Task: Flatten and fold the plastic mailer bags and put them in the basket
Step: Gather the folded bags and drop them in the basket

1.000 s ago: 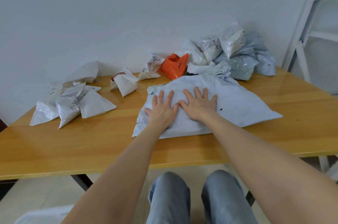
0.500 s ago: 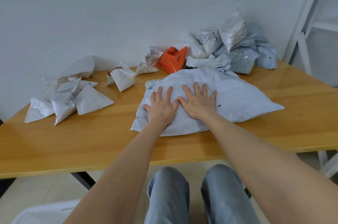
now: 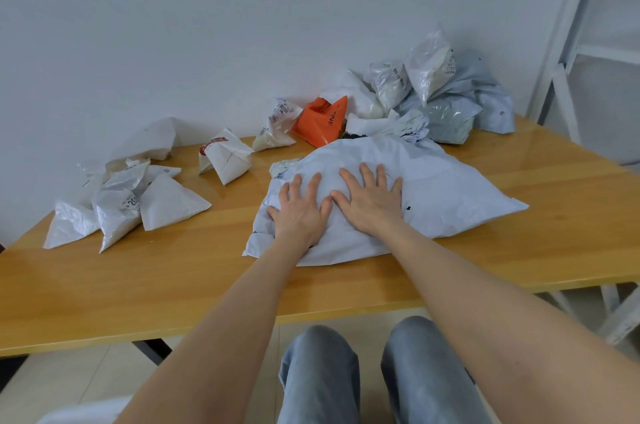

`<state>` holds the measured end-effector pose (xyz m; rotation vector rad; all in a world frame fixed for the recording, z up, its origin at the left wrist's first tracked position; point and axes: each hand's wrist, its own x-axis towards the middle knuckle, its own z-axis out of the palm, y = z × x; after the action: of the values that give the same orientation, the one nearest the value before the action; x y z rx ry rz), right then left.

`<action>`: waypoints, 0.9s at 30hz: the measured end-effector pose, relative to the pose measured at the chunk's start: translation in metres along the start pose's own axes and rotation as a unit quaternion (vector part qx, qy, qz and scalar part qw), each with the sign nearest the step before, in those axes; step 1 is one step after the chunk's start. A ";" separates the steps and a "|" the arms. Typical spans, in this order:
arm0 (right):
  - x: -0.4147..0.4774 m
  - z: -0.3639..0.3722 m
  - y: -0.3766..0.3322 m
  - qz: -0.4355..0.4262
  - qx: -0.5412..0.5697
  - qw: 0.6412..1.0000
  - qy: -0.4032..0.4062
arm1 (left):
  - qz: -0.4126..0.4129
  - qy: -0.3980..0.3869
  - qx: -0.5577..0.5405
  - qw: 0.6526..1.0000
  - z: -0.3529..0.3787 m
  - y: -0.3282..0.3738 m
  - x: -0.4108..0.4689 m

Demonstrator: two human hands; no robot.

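Note:
A large pale grey mailer bag (image 3: pixel 450 195) lies spread on the wooden table (image 3: pixel 173 285) in front of me. My left hand (image 3: pixel 299 212) and my right hand (image 3: pixel 369 200) press flat on its left half, side by side, fingers straight and spread. Several bags folded into white triangles (image 3: pixel 166 203) lie at the table's left. A heap of crumpled bags (image 3: pixel 433 91), with an orange one (image 3: pixel 322 122), sits at the back right against the wall. At the bottom left a white edge (image 3: pixel 79 413), possibly the basket, peeks in.
A folded white bag with a red mark (image 3: pixel 225 158) and another small labelled bag (image 3: pixel 275 127) lie at the back centre. A white metal frame (image 3: pixel 568 42) stands to the right of the table. My knees (image 3: pixel 363 371) show under the table's front edge.
Both hands stay pressed on the large bag, sliding slightly away from me. The view has tilted down a little.

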<state>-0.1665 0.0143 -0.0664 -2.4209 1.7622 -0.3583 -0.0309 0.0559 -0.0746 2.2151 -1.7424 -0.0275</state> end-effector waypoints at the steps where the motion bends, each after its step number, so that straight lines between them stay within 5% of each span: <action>1: 0.000 -0.002 0.001 0.001 0.013 1.000 -0.009 | -0.001 -0.006 0.009 1.000 -0.003 0.002 0.002; 4: 0.003 -0.018 0.007 0.001 0.074 0.997 -0.012 | -0.029 -0.018 0.042 0.999 -0.015 0.016 0.012; 7: 0.003 -0.037 0.025 0.023 0.056 0.996 0.067 | -0.065 -0.006 0.058 0.996 -0.027 0.041 0.021; 10: 0.001 -0.044 0.054 0.088 0.015 0.989 0.116 | 0.005 0.034 0.068 0.997 -0.026 0.067 0.026; 16: -0.002 -0.045 0.085 0.128 0.018 0.991 0.021 | 0.123 -0.043 0.088 0.988 -0.011 0.119 0.029; 27: -0.009 -0.019 0.097 0.143 0.010 0.986 -0.087 | 0.143 -0.088 0.181 0.969 0.021 0.118 0.021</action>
<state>-0.2634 -0.0070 -0.0721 -2.0707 1.9754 -0.1266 -0.1414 0.0065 -0.0595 2.2298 -2.3090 0.1805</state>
